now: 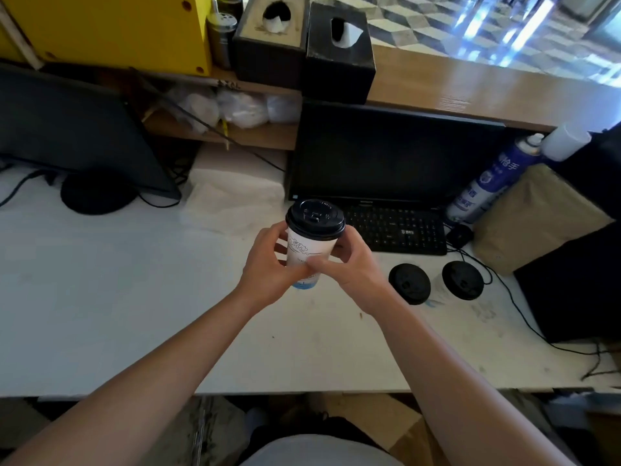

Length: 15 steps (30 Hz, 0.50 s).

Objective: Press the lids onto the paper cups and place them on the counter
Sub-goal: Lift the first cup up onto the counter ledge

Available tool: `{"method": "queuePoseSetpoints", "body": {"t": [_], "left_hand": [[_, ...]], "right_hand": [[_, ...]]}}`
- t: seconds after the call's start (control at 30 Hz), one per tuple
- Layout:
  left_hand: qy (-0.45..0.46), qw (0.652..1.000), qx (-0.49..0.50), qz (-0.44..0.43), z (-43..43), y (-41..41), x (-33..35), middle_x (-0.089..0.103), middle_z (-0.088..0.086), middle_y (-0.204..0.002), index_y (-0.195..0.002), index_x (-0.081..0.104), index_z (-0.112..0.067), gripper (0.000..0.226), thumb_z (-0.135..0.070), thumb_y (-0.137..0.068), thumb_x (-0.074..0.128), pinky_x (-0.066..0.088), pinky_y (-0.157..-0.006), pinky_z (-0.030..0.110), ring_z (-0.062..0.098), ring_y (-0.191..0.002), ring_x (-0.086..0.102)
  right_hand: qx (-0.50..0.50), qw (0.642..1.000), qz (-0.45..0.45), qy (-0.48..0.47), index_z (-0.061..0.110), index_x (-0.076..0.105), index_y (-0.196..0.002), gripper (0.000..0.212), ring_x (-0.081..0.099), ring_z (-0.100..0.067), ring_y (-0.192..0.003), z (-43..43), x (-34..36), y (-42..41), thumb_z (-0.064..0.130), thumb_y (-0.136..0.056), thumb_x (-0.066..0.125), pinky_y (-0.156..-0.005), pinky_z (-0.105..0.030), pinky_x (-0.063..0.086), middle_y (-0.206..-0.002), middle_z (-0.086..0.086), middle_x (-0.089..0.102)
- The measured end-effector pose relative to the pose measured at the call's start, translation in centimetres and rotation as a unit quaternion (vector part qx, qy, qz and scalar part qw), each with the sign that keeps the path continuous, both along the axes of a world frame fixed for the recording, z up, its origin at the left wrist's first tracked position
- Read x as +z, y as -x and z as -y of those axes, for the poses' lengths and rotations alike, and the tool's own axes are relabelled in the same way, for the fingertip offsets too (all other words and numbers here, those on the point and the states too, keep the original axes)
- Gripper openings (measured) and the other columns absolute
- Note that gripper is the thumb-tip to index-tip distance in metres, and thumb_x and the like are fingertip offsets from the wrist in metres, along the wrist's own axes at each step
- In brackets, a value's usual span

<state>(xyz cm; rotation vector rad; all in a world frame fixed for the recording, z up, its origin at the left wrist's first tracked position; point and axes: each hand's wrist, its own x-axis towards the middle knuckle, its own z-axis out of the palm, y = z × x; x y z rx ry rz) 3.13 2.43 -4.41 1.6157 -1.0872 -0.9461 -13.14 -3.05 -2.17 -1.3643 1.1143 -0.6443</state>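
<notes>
We hold a paper cup (311, 248) between both hands above the white desk (134, 280), just in front of the left end of the black keyboard (396, 230). Its long axis runs nearly upright, the top leaning a little away from us, so the black lid (315, 218) seated on its mouth faces up and the base points down towards the desk. Our left hand (268, 274) wraps its fingers round the cup's left side, and our right hand (353, 267) grips the right side, thumb laid across the front. Thumbs and fingers cover most of the lower wall; only a blue band at the base peeks out between them (the print above it is too small to read). To the right, two more black lids (409, 283) (463, 280) sit apart on the desk; we cannot tell whether cups stand under them. Behind the keyboard is a dark monitor (386, 156), and above it the wooden counter (470, 92).
</notes>
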Motion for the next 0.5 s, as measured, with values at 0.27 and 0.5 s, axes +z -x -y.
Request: {"method": "queuePoseSetpoints", "body": {"t": [0.27,0.5], "left_hand": [[-0.008,0.998,-0.043,-0.042,0.8,-0.6,0.4,0.062,-0.012,-0.125,-0.127,0.051,-0.029,0.073,-0.026,-0.067,0.092,0.061,-0.085,0.035,0.011,-0.114,0.062],[-0.007,0.997,-0.07,-0.017,2.7,-1.0,1.5,0.063,-0.004,-0.13,-0.128,0.051,-0.024,0.074,-0.018,-0.067,0.092,0.06,-0.089,0.043,0.017,-0.119,0.062]], "right_hand": [[0.025,1.0,-0.004,0.009,0.022,0.06,-0.127,0.058,0.066,-0.009,-0.116,0.7,0.7,0.9,0.005,-0.077,0.084,-0.1,-0.043,0.057,-0.12,0.004,0.072],[0.058,0.997,-0.025,0.041,0.025,0.063,-0.126,0.056,0.069,-0.01,-0.111,3.2,1.0,1.7,0.004,-0.078,0.084,-0.097,-0.04,0.059,-0.117,0.005,0.073]]}}
